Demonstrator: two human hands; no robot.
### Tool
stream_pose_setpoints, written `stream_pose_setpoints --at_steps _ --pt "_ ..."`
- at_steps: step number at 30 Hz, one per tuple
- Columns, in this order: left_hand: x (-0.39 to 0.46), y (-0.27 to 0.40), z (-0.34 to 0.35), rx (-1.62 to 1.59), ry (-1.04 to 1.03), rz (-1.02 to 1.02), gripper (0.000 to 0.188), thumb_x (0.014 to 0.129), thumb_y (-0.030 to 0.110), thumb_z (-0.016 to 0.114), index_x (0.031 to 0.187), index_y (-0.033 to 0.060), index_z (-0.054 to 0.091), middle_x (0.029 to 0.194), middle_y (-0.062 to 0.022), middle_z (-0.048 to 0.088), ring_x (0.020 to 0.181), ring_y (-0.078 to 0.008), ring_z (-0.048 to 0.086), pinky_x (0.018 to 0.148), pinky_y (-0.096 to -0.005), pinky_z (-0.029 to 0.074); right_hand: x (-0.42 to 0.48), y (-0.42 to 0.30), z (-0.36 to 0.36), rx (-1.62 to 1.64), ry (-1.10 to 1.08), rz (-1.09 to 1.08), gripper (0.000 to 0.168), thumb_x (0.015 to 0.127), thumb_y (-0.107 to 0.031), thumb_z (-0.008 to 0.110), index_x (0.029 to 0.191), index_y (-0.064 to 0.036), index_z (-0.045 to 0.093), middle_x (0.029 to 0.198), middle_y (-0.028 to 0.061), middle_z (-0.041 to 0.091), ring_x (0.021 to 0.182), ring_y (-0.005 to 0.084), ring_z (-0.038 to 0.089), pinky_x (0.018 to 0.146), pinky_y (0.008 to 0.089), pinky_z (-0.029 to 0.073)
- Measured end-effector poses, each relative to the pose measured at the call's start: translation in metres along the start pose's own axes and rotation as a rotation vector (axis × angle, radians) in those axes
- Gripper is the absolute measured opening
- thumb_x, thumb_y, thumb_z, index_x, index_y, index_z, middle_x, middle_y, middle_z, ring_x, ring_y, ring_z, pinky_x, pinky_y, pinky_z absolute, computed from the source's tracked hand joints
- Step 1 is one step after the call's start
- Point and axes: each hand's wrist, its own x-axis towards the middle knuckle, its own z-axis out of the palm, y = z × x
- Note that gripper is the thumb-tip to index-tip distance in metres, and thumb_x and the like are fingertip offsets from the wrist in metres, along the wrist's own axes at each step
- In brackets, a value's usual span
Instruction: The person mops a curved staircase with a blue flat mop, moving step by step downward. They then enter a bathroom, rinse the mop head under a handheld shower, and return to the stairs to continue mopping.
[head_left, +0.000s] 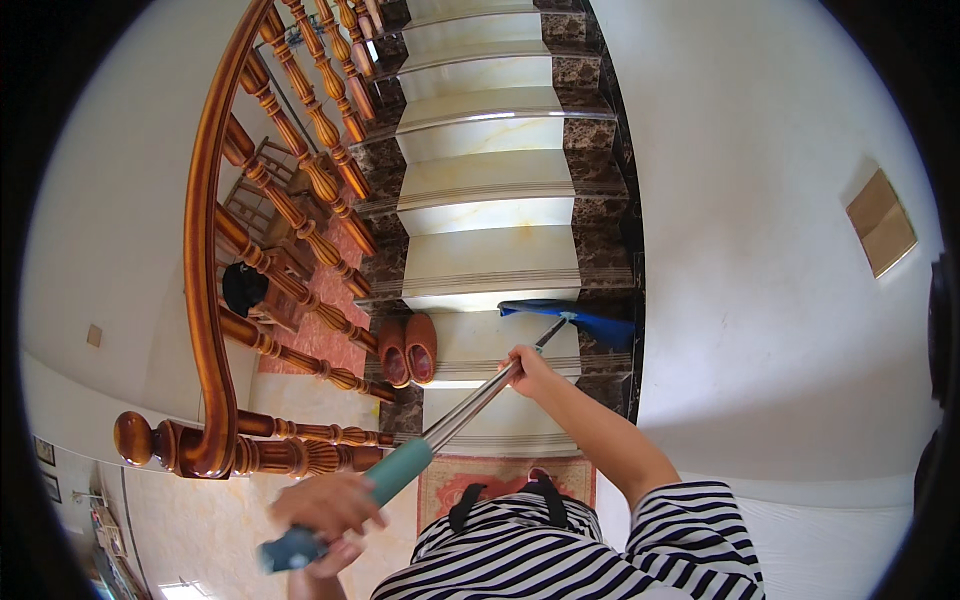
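Observation:
A long-handled mop (471, 405) slants across the view, with a shiny metal pole and a green grip (400, 471). Its flat blue head (577, 319) lies on a low stair tread, against the dark stone border by the right wall. My left hand (330, 510), blurred, wraps around the top end of the handle near its dark blue-grey tip. Further down, my right hand (527, 370) grips the metal pole. On the same tread, left of the pole, a pair of reddish-brown slippers (407, 350) sits next to the balusters.
The staircase (487, 176) has pale treads with dark marbled borders. A wooden handrail (201, 225) with turned balusters and a newel post (169, 446) runs along the left. A white wall (750, 262) bounds the right. A patterned mat (442, 487) lies at the foot. Wooden chairs (281, 270) stand beyond the balusters.

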Motion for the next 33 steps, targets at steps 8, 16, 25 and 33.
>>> stream_pose_setpoints --at_steps 8,16,25,33 --pt "-0.073 -0.034 0.019 0.144 0.165 -0.188 0.017 0.065 0.002 0.058 0.058 0.0069 0.043 0.054 -0.0055 0.052 0.057 -0.0202 0.056 0.076 -0.0373 0.039 0.061 0.046 -0.035 -0.102 0.181 -0.031 0.007 0.071 0.001 0.039 0.068 -0.004 0.034 0.051 0.0057 0.035 0.042 0.0162 0.039 0.042 0.0319 0.042" --pt "-0.080 -0.006 0.015 0.322 0.168 -0.174 0.019 0.055 -0.002 0.057 0.051 0.0081 0.042 0.048 -0.0051 0.050 0.049 -0.0184 0.055 0.068 -0.0338 0.042 0.076 0.099 -0.007 -0.070 0.155 0.051 0.005 0.068 0.002 0.041 0.068 0.000 0.036 0.050 0.0105 0.038 0.040 0.0198 0.042 0.037 0.0346 0.040" --pt "-0.104 0.019 0.021 0.399 0.332 -0.243 0.017 0.062 -0.001 0.056 0.057 0.0075 0.042 0.051 -0.0051 0.050 0.051 -0.0173 0.054 0.070 -0.0361 0.040 0.065 0.134 0.016 -0.554 0.217 0.155 0.003 0.073 -0.002 0.042 0.073 0.000 0.039 0.057 0.0089 0.042 0.047 0.0195 0.048 0.043 0.0327 0.046" --pt "-0.144 0.071 -0.007 0.401 0.584 -0.073 0.020 0.069 0.011 0.056 0.065 0.0071 0.037 0.048 -0.0056 0.045 0.042 -0.0140 0.046 0.062 -0.0336 0.042 -0.006 0.187 -0.018 -0.468 0.197 0.261 0.006 0.073 -0.003 0.043 0.074 0.001 0.040 0.060 0.0100 0.044 0.051 0.0214 0.050 0.045 0.0348 0.048"
